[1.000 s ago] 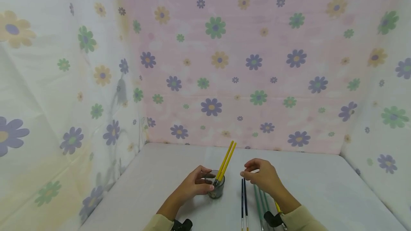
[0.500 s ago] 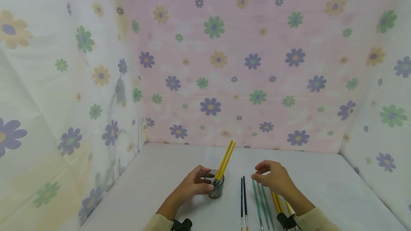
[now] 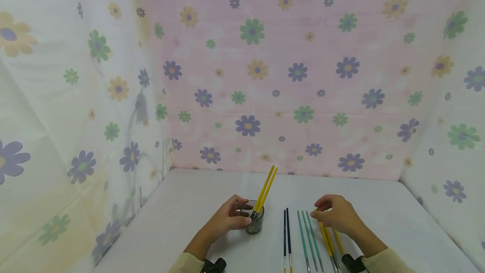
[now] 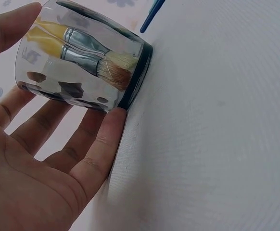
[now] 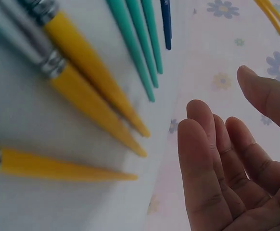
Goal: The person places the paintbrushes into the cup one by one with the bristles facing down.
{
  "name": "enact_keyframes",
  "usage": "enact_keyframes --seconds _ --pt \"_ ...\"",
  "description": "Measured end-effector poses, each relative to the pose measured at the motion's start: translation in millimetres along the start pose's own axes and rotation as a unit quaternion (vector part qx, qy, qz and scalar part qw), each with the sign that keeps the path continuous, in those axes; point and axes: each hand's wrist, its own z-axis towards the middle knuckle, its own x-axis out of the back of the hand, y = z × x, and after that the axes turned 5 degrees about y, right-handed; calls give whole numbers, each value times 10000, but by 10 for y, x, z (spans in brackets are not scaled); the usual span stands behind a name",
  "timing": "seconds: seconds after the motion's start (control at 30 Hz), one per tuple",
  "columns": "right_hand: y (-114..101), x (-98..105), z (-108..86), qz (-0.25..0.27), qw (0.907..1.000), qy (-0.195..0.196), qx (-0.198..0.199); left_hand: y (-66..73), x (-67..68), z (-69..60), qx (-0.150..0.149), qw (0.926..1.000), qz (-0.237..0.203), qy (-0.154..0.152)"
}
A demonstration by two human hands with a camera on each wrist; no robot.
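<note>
Closest, two pale sleeves (image 3: 187, 263) frame the bottom of the head view, with a black device (image 3: 216, 266) at each wrist. Between them brushes lie in a row on the table (image 3: 189, 188), handle tips pointing away from the person. From left to right come two navy brushes (image 5: 166, 24), three teal brushes (image 5: 142, 43) and three yellow brushes (image 5: 94, 111), two of the last close together and one apart.

The right hand (image 3: 337, 214) hovers at the yellow tips, clear of them, its fingers loosely bent, thumb apart, holding nothing. The left hand (image 3: 226, 218) grips the glass (image 3: 256, 226), thumb on one side, fingers on the other. The glass stands upright left of the row, with a dark base and dark spots; inside, a yellow pair (image 3: 267, 193) leans to the right, bristles down at the bottom. Farthest off, beyond the table's back edge, hangs a pink flowered backdrop (image 3: 265, 108).
</note>
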Motion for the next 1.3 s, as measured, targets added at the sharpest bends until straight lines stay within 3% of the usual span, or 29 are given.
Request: enact_keyframes --seconds 0.37,0.73,1.07,1.3 --pt "230 144 -43 31 9978 -202 -624 -3 -2 -5 10 10000 -22 8" --pt "375 250 -21 -433 9934 -215 -1037 3 -9 -10 34 10000 2 44" --pt "451 230 -13 -497 9902 -362 -1256 -10 -11 7 146 9998 22 103" --pt "467 222 -13 -578 9915 -328 -1120 -1 -6 1 153 9998 -68 118"
